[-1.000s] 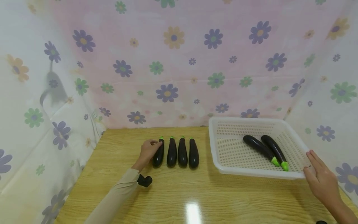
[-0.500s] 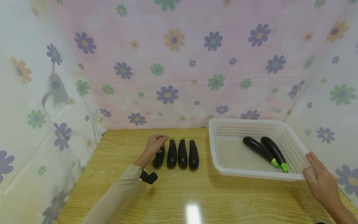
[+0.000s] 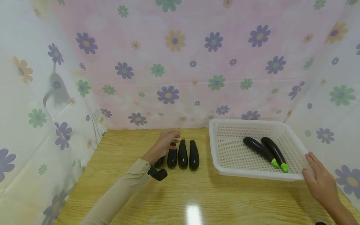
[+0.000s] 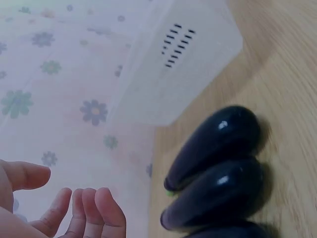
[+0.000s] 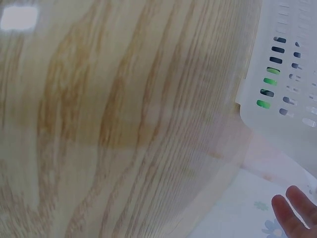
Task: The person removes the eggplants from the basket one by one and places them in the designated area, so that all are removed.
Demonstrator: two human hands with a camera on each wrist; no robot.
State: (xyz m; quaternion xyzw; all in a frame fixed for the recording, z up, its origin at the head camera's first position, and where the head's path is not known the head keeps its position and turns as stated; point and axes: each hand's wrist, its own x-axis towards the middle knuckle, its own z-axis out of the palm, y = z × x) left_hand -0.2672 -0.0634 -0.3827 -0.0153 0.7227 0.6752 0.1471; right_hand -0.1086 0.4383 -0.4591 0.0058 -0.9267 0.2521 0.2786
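Left hand [image 3: 164,145], relaxed, above eggplants [image 3: 183,157], nine o'clock of basket [image 3: 229,153]; right hand [image 3: 322,180], straight-fingered, at its four o'clock; we should cross without nudging.

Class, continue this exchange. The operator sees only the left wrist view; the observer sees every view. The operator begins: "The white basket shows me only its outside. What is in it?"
Observer: Two dark eggplants lie inside the basket.
Operator: My view cuts off the row beside it. How many are lined up there?
Observer: The row of eggplants numbers four, the leftmost partly hidden by the person's left arm.
Operator: And the other hand?
Observer: The right hand is at the basket's near right corner.
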